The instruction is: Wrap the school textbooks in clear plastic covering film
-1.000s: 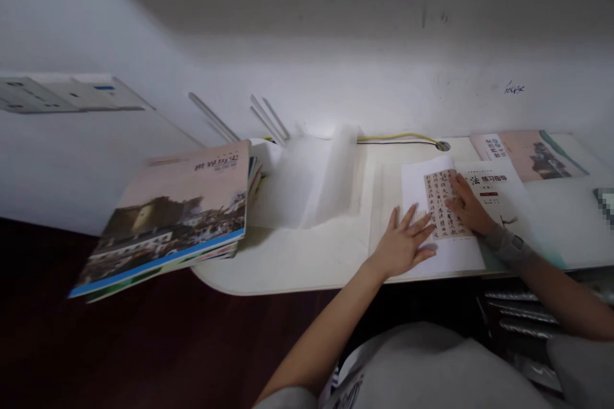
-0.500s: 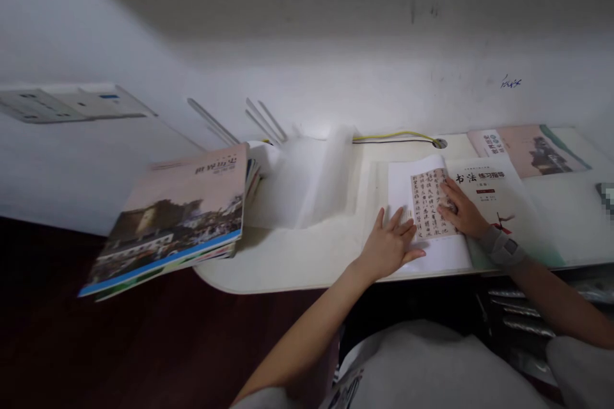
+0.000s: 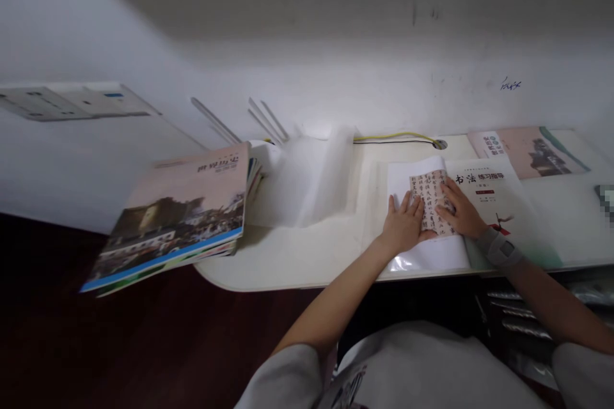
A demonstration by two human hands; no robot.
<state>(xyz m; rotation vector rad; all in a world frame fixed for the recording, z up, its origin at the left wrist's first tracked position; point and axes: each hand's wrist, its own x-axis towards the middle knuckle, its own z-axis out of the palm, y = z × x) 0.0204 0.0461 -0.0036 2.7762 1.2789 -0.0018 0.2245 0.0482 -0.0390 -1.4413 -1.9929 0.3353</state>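
A calligraphy workbook (image 3: 484,204) lies spread open, cover side up, on the white desk. Its left side carries a panel of handwritten characters; the right side bears a printed title. Glossy reflections suggest clear film (image 3: 400,262) over the left side, with a transparent strip past its edge. My left hand (image 3: 403,227) rests palm down on the left side, fingers stretched out over the panel's edge. Close to the fold, my right hand (image 3: 460,209) presses on the book with fingers extended, a grey watch on that wrist. Neither hand grips anything.
Stacked textbooks (image 3: 177,211) overhang the desk's left end. Beside them lie translucent plastic sheets (image 3: 311,185). A pink history book (image 3: 542,153) lies behind the workbook. A yellow cable (image 3: 393,136) runs along the wall into a desk hole, and a socket panel (image 3: 71,102) is on the left wall.
My left hand has moved right and slightly away from me, from the book's left edge onto the character panel. My right hand has stayed near the fold.
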